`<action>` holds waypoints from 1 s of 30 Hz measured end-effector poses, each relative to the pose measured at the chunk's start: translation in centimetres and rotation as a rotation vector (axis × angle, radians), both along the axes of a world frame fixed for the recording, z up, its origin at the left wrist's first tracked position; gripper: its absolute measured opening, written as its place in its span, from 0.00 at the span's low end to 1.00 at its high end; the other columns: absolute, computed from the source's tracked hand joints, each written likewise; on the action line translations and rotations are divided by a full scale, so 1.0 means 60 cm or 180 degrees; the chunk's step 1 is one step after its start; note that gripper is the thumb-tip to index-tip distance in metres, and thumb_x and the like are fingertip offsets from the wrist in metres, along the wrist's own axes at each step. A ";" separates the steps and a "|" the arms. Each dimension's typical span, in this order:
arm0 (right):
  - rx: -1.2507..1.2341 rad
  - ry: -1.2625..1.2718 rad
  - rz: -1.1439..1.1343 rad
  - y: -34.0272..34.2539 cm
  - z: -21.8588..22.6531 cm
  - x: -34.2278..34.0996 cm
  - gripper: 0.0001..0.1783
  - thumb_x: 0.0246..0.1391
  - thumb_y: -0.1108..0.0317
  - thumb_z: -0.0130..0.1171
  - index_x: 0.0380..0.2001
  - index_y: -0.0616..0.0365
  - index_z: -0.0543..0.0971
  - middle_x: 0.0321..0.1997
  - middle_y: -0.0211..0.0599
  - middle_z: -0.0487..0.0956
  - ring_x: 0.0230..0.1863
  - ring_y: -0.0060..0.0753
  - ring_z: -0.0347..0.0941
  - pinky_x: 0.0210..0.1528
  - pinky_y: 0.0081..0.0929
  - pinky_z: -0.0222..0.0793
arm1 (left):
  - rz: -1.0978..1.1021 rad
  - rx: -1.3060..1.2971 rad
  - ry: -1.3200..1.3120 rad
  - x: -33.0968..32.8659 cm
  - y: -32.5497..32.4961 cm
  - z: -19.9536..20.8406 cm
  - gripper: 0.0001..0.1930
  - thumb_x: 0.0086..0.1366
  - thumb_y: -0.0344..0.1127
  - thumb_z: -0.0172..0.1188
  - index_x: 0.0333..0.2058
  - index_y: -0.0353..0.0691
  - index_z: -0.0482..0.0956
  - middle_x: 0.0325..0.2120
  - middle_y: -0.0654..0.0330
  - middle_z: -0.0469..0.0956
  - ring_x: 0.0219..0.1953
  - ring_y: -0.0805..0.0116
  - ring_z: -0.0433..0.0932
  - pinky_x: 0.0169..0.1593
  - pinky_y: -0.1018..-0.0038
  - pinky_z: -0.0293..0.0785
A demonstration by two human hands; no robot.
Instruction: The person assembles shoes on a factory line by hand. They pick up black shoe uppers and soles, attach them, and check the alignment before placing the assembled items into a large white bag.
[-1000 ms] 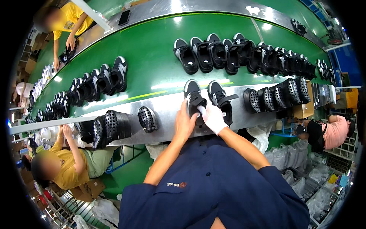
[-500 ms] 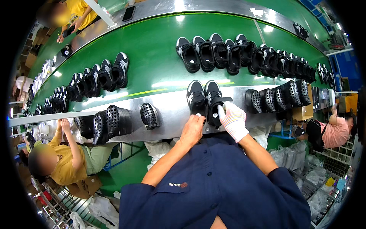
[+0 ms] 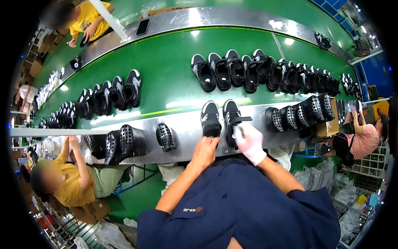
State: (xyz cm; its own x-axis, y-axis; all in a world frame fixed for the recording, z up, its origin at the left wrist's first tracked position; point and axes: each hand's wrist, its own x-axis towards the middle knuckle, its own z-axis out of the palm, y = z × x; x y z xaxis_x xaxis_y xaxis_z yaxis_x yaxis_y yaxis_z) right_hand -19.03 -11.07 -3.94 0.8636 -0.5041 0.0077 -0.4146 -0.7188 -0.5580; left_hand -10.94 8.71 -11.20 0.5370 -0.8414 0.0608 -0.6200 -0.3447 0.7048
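Two black sneakers with grey-white toes stand side by side at the bench edge before me, toes pointing away. My bare left hand (image 3: 204, 152) is closed at the heel end of the left sneaker (image 3: 210, 111), whose opening is covered by a dark flap. My right hand (image 3: 250, 143), in a white glove, pinches at the collar of the right sneaker (image 3: 231, 109). That shoe's black strap (image 3: 242, 119) sticks out to the right, just above the gloved fingers. The fingertips partly hide both heels.
Black perforated shoe forms (image 3: 166, 137) stand on the metal bench (image 3: 188, 143) left and right of me. Beyond it, rows of black sneakers (image 3: 203, 72) line the green surface (image 3: 166, 62). A phone (image 3: 143, 27) lies on the far ledge. Other people work left, far left and right.
My left hand has drawn slightly back and left, and a dark flap now covers the left sneaker's opening. The two shoes stand farther apart. The whole view has shifted slightly.
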 end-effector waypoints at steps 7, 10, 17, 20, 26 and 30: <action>0.2896 0.0709 -0.0751 -0.033 -0.113 -0.005 0.18 0.57 0.71 0.62 0.51 0.65 0.78 0.43 0.52 0.83 0.41 0.41 0.81 0.48 0.38 0.79 | 0.0032 0.1583 0.0023 -0.032 -0.086 0.030 0.26 0.58 0.44 0.73 0.53 0.41 0.81 0.41 0.43 0.77 0.47 0.43 0.77 0.46 0.54 0.79; 0.1328 0.0381 -0.0319 -0.132 -0.106 0.032 0.21 0.57 0.65 0.65 0.51 0.63 0.80 0.45 0.49 0.83 0.42 0.45 0.81 0.50 0.37 0.78 | 0.0408 0.1324 -0.0368 0.020 -0.088 0.034 0.19 0.60 0.46 0.72 0.43 0.39 0.85 0.37 0.46 0.78 0.43 0.46 0.79 0.41 0.55 0.79; -0.1516 0.0564 -0.0262 -0.351 -0.064 0.134 0.29 0.50 0.57 0.71 0.54 0.54 0.77 0.53 0.44 0.77 0.55 0.50 0.74 0.56 0.45 0.74 | 0.0953 0.1681 -0.1118 0.273 -0.049 0.062 0.19 0.57 0.46 0.74 0.40 0.38 0.85 0.35 0.47 0.79 0.41 0.46 0.79 0.43 0.54 0.79; -0.1365 0.0826 -0.0944 -0.404 -0.068 0.179 0.33 0.54 0.51 0.68 0.60 0.55 0.76 0.54 0.49 0.79 0.53 0.54 0.77 0.56 0.49 0.74 | 0.1207 0.1712 -0.1391 0.416 0.048 -0.019 0.19 0.55 0.47 0.75 0.40 0.41 0.86 0.36 0.49 0.79 0.42 0.48 0.79 0.44 0.54 0.79; -0.1024 0.1891 -0.0496 -0.500 -0.128 0.196 0.32 0.56 0.39 0.66 0.60 0.39 0.80 0.50 0.47 0.83 0.53 0.51 0.81 0.54 0.49 0.75 | 0.0852 0.1858 -0.1416 0.371 -0.155 0.040 0.34 0.53 0.45 0.78 0.59 0.51 0.77 0.50 0.48 0.76 0.55 0.46 0.73 0.48 0.47 0.77; -0.1177 0.1344 -0.0739 -0.520 -0.181 0.210 0.20 0.58 0.44 0.66 0.36 0.50 0.88 0.42 0.49 0.83 0.42 0.53 0.84 0.46 0.47 0.81 | 0.0579 0.1271 -0.1166 0.294 -0.312 0.035 0.33 0.55 0.42 0.77 0.60 0.53 0.77 0.51 0.45 0.76 0.55 0.43 0.74 0.50 0.46 0.77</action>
State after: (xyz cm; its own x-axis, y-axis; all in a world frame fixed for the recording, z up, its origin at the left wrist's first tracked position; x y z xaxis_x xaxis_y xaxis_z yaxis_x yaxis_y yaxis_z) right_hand -6.45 -42.27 -14.80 0.6979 -0.7091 -0.1010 -0.7150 -0.6979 -0.0415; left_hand 6.68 -9.98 -9.10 0.6791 -0.7333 -0.0334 -0.7051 -0.6643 0.2482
